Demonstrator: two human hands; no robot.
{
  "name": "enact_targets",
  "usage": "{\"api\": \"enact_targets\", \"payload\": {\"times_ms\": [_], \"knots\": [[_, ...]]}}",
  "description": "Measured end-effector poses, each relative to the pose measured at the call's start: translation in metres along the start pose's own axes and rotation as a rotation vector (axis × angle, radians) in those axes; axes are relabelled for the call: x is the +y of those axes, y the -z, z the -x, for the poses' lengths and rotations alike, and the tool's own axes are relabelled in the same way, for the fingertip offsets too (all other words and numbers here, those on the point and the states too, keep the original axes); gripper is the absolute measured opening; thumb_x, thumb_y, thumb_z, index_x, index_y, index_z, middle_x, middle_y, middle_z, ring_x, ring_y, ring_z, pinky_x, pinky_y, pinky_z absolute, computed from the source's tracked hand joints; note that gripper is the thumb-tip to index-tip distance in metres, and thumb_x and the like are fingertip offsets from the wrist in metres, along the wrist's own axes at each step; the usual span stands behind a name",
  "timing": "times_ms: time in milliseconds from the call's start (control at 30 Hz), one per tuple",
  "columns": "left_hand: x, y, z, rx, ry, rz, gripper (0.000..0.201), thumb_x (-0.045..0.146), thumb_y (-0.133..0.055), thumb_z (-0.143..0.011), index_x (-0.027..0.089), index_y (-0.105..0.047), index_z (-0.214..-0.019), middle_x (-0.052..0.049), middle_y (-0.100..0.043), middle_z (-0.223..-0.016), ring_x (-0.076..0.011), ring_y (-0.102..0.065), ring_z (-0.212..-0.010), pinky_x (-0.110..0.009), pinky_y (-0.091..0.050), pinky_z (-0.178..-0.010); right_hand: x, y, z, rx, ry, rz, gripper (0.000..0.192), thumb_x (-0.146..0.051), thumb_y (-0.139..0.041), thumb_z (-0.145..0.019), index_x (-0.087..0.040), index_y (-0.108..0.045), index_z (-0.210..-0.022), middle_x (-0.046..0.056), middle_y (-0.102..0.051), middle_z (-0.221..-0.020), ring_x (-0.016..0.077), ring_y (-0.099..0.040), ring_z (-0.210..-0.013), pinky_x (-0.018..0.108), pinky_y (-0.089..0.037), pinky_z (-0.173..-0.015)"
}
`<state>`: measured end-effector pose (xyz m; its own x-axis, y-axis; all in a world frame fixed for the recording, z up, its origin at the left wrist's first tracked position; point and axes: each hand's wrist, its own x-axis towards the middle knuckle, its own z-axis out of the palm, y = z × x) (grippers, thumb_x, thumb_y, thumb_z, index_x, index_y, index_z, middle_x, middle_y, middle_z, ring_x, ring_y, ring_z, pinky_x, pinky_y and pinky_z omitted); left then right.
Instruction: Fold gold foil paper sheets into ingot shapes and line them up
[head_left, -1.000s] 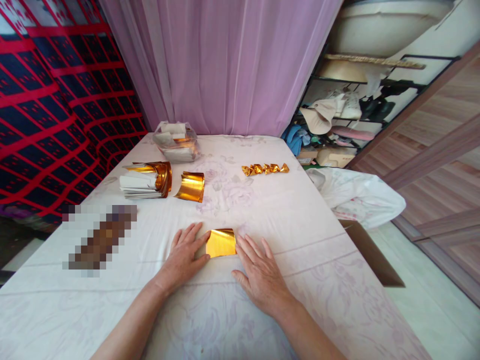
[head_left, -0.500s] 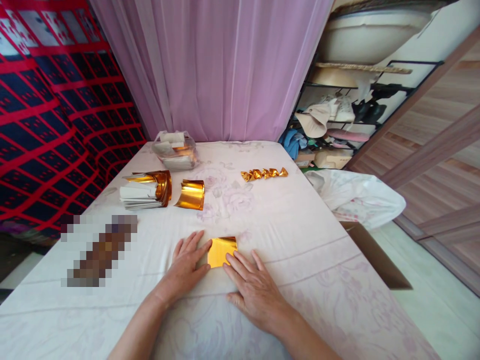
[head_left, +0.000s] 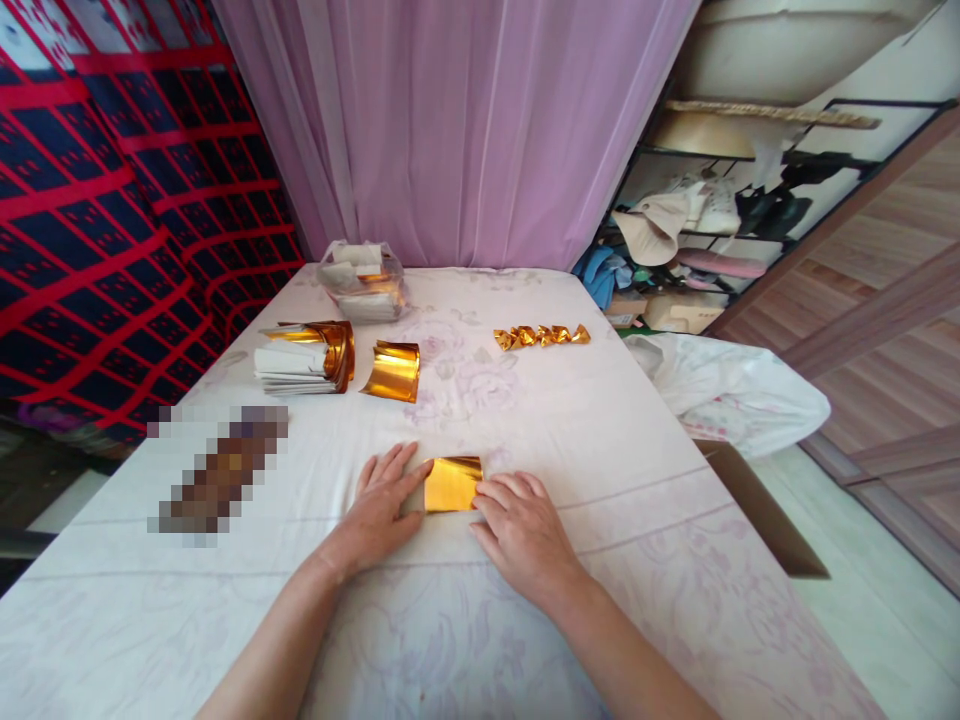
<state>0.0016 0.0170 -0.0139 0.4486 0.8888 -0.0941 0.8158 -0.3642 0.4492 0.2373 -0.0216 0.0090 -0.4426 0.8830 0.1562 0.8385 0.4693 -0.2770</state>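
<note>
A sheet of shiny gold foil paper (head_left: pixel 453 486) lies on the tablecloth between my two hands. My left hand (head_left: pixel 384 508) rests flat with fingers spread, its index fingertip on the sheet's left edge. My right hand (head_left: pixel 529 530) lies palm down with fingers slightly bent, its fingertips touching the right edge and its thumb apart. Beyond them stand a small curved stack of gold foil sheets (head_left: pixel 395 372) and a thicker bundle of foil paper (head_left: pixel 304 362) with white backs. A row of folded gold foil pieces (head_left: pixel 541 337) sits farther right.
A clear plastic bag of paper (head_left: pixel 365 290) stands at the table's back left. A blurred-out brown object (head_left: pixel 225 470) lies at the left. To the right are a white plastic bag (head_left: pixel 750 395), a cardboard box (head_left: pixel 765 510) and a shelf with shoes and a cap (head_left: pixel 649 230). A purple curtain (head_left: pixel 450 130) hangs behind.
My right hand's fingers have drawn back to the foil sheet's right edge and bent a little. My left hand stays at the left edge. The whole view has shifted slightly.
</note>
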Motion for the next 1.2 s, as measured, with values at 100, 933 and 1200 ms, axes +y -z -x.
{"api": "enact_targets", "payload": {"times_ms": [100, 933, 1200], "knots": [[-0.001, -0.001, 0.001, 0.027, 0.001, 0.017, 0.073, 0.014, -0.055, -0.074, 0.027, -0.044, -0.145, -0.008, -0.027, -0.161, -0.0306, -0.019, -0.149, -0.058, -0.014, -0.118, -0.005, -0.003, -0.016, -0.024, 0.085, -0.007, 0.019, -0.03, -0.071, -0.085, -0.021, -0.067, -0.102, 0.007, -0.068, -0.111, 0.0249, -0.058, -0.109, 0.042, -0.044, -0.093], [-0.007, -0.007, 0.003, 0.102, -0.039, 0.085, 0.062, 0.04, -0.061, -0.088, 0.028, -0.043, -0.145, -0.01, -0.037, -0.156, -0.0301, -0.028, -0.145, -0.056, -0.016, -0.118, -0.008, -0.035, -0.025, 0.279, 0.07, -0.174, 0.022, -0.018, -0.046, -0.095, -0.021, -0.067, -0.089, 0.006, -0.068, -0.086, 0.0188, -0.063, -0.082, 0.032, -0.05, -0.076], [0.002, 0.0, 0.004, 0.16, 0.038, 0.342, 0.07, 0.048, -0.059, -0.088, 0.026, -0.034, -0.149, -0.01, -0.049, -0.148, -0.0268, -0.044, -0.137, -0.055, -0.009, -0.12, -0.011, -0.04, -0.02, 0.392, -0.321, -1.089, 0.014, -0.035, -0.056, -0.088, -0.022, -0.053, -0.091, -0.002, -0.064, -0.074, 0.0123, -0.064, -0.059, 0.023, -0.057, -0.055]]}}
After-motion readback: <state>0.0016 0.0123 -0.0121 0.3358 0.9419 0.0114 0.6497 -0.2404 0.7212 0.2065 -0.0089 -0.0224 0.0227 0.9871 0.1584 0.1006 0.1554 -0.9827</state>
